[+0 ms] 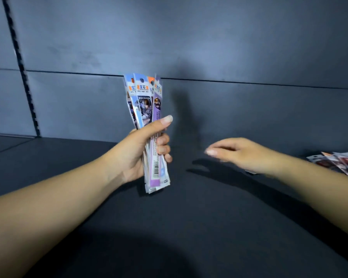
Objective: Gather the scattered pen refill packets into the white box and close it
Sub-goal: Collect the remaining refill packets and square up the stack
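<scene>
1. Several pen refill packets [147, 125], long, slim and glossy, stand fanned upright mid-frame, gripped by the left hand [143, 149].
2. Right hand [239, 155], fingers loose and empty, hovers at 3 o'clock near the loose packets [338, 162] on the dark matte table [189, 217].
3. I'd square up that slippery stack before adding more.
4. White box isn't visible.

where things sit

my left hand [141, 149] holds a bundle of packets [147, 109] upright above the table [209, 227], left of centre. my right hand [241, 154] hovers to its right. more loose packets [338, 162] lie at the table's far right edge, panelled wall [229, 47] behind.
</scene>
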